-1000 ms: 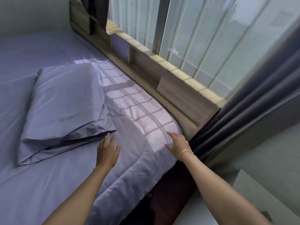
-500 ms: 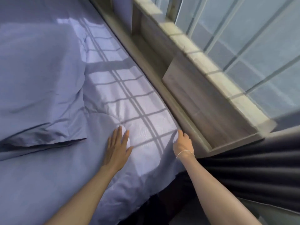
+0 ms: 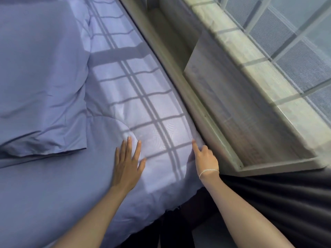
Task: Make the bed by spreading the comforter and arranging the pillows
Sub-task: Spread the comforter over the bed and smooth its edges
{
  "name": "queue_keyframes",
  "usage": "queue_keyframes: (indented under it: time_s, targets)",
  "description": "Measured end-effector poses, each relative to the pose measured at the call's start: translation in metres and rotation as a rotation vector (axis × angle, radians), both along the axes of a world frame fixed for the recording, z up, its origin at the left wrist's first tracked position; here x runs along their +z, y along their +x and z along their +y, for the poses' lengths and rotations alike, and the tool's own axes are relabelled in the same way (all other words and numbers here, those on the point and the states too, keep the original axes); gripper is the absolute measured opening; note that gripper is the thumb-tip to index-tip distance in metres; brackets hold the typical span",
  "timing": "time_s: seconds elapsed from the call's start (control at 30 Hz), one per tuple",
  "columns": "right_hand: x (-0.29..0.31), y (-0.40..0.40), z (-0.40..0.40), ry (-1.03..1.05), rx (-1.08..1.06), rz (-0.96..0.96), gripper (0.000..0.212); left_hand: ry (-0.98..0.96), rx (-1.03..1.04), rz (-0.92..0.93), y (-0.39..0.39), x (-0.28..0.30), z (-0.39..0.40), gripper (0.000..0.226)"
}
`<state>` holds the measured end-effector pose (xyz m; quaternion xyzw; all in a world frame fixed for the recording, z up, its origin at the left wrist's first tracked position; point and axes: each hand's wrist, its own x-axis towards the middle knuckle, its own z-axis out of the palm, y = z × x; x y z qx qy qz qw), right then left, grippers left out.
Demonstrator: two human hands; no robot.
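Observation:
A lilac-blue comforter (image 3: 157, 108) covers the bed, with window-bar shadows across its sunlit right side. A matching pillow (image 3: 41, 83) lies on it at the left, its open end toward me. My left hand (image 3: 128, 161) rests flat on the comforter with fingers spread, just right of the pillow's near corner. My right hand (image 3: 206, 158) presses the comforter's right edge where it meets the wooden bed frame (image 3: 198, 106). Its index finger lies straight along the edge and its other fingers bend down toward the gap.
A wooden shelf-like headboard box (image 3: 238, 97) and ledge run along the bed's right side under a barred window (image 3: 293, 33). A dark curtain (image 3: 279, 199) hangs at the lower right. Below the comforter's near edge the bed's underside (image 3: 179, 228) is dark.
I have leaned closer over the bed's corner. Both hands slid forward across the comforter, and the right one went from lying flat on top to the edge by the frame.

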<state>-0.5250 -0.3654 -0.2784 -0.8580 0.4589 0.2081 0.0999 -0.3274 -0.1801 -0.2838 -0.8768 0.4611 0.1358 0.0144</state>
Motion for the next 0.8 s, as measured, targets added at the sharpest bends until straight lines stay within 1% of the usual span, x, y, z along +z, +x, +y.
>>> queue_keyframes:
  time_s: [0.1, 0.2, 0.27, 0.3, 0.37, 0.43, 0.5, 0.53, 0.57, 0.6, 0.67, 0.73, 0.8]
  targets:
    - [0.001, -0.019, 0.003, -0.015, -0.013, 0.115, 0.050, -0.001, -0.011, -0.012, -0.010, -0.001, -0.001, 0.065]
    - [-0.006, -0.022, 0.003, 0.005, -0.033, 0.199, 0.048, -0.016, -0.036, -0.034, -0.015, -0.005, -0.001, 0.065]
    - [-0.007, -0.011, 0.000, 0.011, -0.082, 0.185, 0.045, -0.041, -0.042, -0.049, -0.014, -0.006, -0.001, 0.064]
    - [-0.006, -0.005, -0.002, -0.011, -0.094, 0.149, 0.042, -0.055, -0.044, -0.054, -0.011, -0.006, -0.002, 0.063]
    - [0.002, 0.013, -0.007, -0.139, -0.060, -0.033, 0.038, -0.090, -0.041, -0.047, -0.003, -0.004, -0.004, 0.061]
    - [0.008, 0.040, -0.012, -0.230, -0.003, -0.304, 0.037, -0.152, -0.041, -0.046, 0.011, -0.001, -0.009, 0.056]
    - [0.009, 0.078, -0.017, -0.229, 0.099, -0.584, 0.041, -0.216, -0.028, -0.070, 0.033, 0.002, -0.023, 0.053]
    - [0.008, 0.099, -0.019, -0.190, 0.161, -0.650, 0.044, -0.233, -0.001, -0.081, 0.046, 0.003, -0.029, 0.054]
    - [0.005, 0.117, -0.021, -0.141, 0.212, -0.660, 0.048, -0.237, 0.034, -0.084, 0.058, 0.002, -0.035, 0.055]
    - [0.000, 0.132, -0.025, -0.089, 0.240, -0.626, 0.051, -0.232, 0.066, -0.076, 0.069, -0.001, -0.040, 0.057]
    - [-0.014, 0.142, -0.031, -0.007, 0.212, -0.519, 0.059, -0.202, 0.110, -0.052, 0.080, -0.009, -0.041, 0.061]
    - [-0.032, 0.133, -0.032, -0.008, 0.158, -0.448, 0.063, -0.159, 0.116, -0.054, 0.080, -0.018, -0.037, 0.062]
    - [-0.040, 0.126, -0.031, -0.017, 0.110, -0.429, 0.065, -0.152, 0.114, -0.075, 0.077, -0.022, -0.034, 0.062]
